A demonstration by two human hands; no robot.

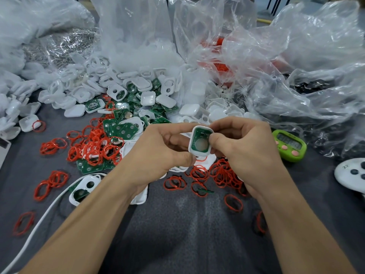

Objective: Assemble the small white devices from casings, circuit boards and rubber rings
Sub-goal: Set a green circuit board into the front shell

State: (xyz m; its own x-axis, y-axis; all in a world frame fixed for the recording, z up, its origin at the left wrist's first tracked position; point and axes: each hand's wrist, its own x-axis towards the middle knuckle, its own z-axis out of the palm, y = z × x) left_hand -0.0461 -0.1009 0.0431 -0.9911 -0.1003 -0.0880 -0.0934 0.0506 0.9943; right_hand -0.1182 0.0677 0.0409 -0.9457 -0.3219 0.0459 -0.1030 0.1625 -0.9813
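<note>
Spreading over the far side of my grey table (pixel 177 230) are crumpled clear plastic bags (pixel 296 56). In front of them lies a heap of loose casings (pixel 138 86), with green spare boards (pixel 120 129) mixed in at its near edge. Red rubber rings (pixel 94 149) are scattered from there towards me. My left hand (pixel 158 153) and right hand (pixel 246 149) meet above the rings, fingers curled, both pinching one white casing (pixel 199 153) held up off the table, its open side facing me. A green timer (pixel 289 145) sits just right of my right hand. Inside the held casing sits a circuit board (pixel 201 135), my right thumb on its right edge.
</note>
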